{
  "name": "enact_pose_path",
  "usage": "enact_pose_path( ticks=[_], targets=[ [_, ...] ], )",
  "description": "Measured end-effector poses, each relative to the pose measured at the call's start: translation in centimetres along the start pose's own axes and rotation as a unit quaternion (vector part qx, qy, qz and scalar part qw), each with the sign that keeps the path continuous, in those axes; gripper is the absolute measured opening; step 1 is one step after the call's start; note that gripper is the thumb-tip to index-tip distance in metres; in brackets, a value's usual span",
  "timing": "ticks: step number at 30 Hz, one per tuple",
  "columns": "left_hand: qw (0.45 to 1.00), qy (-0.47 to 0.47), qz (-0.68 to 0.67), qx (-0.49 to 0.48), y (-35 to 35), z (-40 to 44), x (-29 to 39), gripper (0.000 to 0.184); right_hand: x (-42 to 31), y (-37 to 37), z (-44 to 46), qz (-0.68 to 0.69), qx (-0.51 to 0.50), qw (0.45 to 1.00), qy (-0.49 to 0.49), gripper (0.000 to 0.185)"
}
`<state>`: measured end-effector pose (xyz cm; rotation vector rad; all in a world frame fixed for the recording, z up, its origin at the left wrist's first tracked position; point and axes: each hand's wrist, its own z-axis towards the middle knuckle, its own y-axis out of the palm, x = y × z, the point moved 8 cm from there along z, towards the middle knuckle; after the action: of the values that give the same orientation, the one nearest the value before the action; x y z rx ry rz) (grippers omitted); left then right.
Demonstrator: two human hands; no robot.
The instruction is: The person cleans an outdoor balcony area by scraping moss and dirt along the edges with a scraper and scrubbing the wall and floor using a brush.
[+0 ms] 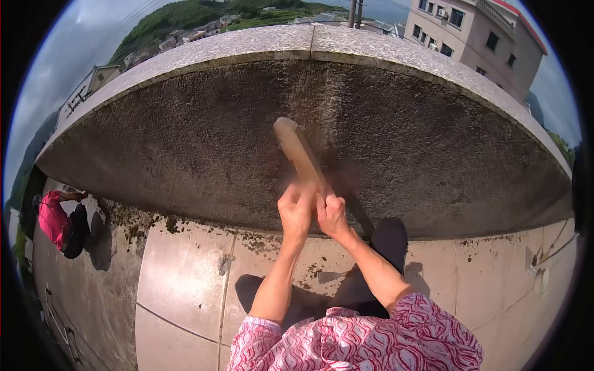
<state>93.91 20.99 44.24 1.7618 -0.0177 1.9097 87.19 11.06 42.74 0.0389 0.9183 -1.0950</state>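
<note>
A long tan piece, rounded at its far end and perhaps wooden (297,148), points up and away in front of the dark rough wall (216,136). My left hand (295,210) is closed at its near end. Right beside it, my right hand (332,214) is closed at the same end, the two hands close together or touching. Slight blur covers the fingertips and the near end of the piece, so the exact grip is hard to make out.
Pale stone caps the wall (247,42). Large tiles (179,272) with moss and debris (260,240) cover the floor. A person in pink (54,219) is low down at the far left. Tools (541,260) lie at the right. Buildings (476,43) stand beyond the wall.
</note>
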Motion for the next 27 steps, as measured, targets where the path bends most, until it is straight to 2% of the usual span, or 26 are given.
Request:
enact_pose_path(
  ticks=[1, 3, 6, 7, 8, 10, 11, 12, 13, 14, 15, 16, 18, 20, 21, 25, 26, 27],
  targets=[
    [0.996, -0.089, 0.007, 0.01, -2.3, -2.0, -5.7, 0.037, 2.3, 1.2, -4.0, -0.014, -0.029, 0.999, -0.004, 0.034],
    [0.974, -0.226, 0.018, 0.017, -4.8, -5.9, -11.1, 0.037, 4.4, 1.9, -10.0, -0.091, -0.18, 0.979, 0.019, 0.028],
    [0.987, -0.155, 0.042, -0.02, -2.6, -4.4, -6.0, 0.034, 1.8, -0.6, -7.0, 0.008, -0.119, 0.991, 0.057, 0.019],
    [0.995, -0.073, 0.047, -0.05, -0.2, -2.8, -0.4, 0.03, -3.1, -3.6, -2.5, -0.009, -0.023, 0.999, -0.035, 0.026],
    [0.997, 0.014, 0.049, -0.052, 1.6, -0.8, 4.1, 0.028, -6.3, -5.0, 1.5, -0.053, 0.012, 0.994, -0.098, 0.031],
    [0.991, 0.121, 0.021, -0.05, 4.6, 2.4, 11.9, 0.029, -9.4, -6.9, 8.3, -0.024, 0.057, 0.997, -0.047, 0.041],
    [0.988, 0.14, 0.032, -0.048, 6.0, 3.0, 14.1, 0.034, -10.9, -7.7, 10.2, -0.048, 0.1, 0.99, -0.083, 0.044],
    [0.986, 0.144, 0.059, -0.063, 5.8, 4.1, 14.2, 0.033, -10.0, -7.3, 10.8, -0.034, 0.071, 0.995, -0.053, 0.045],
    [0.986, 0.137, 0.065, -0.066, 5.6, 3.1, 13.0, 0.03, -7.8, -5.7, 9.6, 0.021, 0.037, 0.999, -0.01, 0.045],
    [0.994, 0.091, 0.035, -0.055, 3.7, 2.8, 8.9, 0.028, -6.1, -4.5, 7.2, 0.028, 0.031, 0.999, 0.017, 0.045],
    [0.995, 0.083, 0.048, -0.029, 1.9, 1.6, 5.0, 0.029, -4.0, -3.3, 3.9, 0.027, 0.034, 0.999, 0.029, 0.045],
    [0.998, -0.001, 0.034, -0.048, 0.6, -0.4, 1.0, 0.03, -1.1, -2.0, 0.2, 0.019, 0.003, 0.997, 0.076, 0.047],
    [0.987, -0.134, 0.06, -0.062, -2.4, -4.1, -7.5, 0.03, 5.6, 0.9, -8.5, -0.01, -0.122, 0.969, 0.215, 0.047],
    [0.964, -0.231, 0.094, -0.097, -4.1, -7.1, -13.8, 0.03, 8.0, -0.1, -14.6, -0.071, -0.187, 0.931, 0.306, 0.058],
    [0.948, -0.268, 0.116, -0.123, -4.0, -8.1, -15.7, 0.03, 8.0, -1.4, -15.9, -0.065, -0.181, 0.922, 0.336, 0.061],
    [0.912, -0.241, 0.223, -0.247, -1.0, -8.7, -15.2, 0.029, 7.7, -4.4, -18.9, -0.039, -0.157, 0.891, 0.425, 0.071],
    [0.899, -0.164, 0.3, -0.275, -0.6, -7.8, -15.9, 0.028, 7.7, -5.3, -19.0, -0.047, -0.144, 0.891, 0.427, 0.072],
    [0.89, -0.055, 0.351, -0.286, 0.8, -7.6, -13.6, 0.024, 7.7, -6.2, -18.9, -0.056, -0.13, 0.892, 0.429, 0.073]
  ],
)
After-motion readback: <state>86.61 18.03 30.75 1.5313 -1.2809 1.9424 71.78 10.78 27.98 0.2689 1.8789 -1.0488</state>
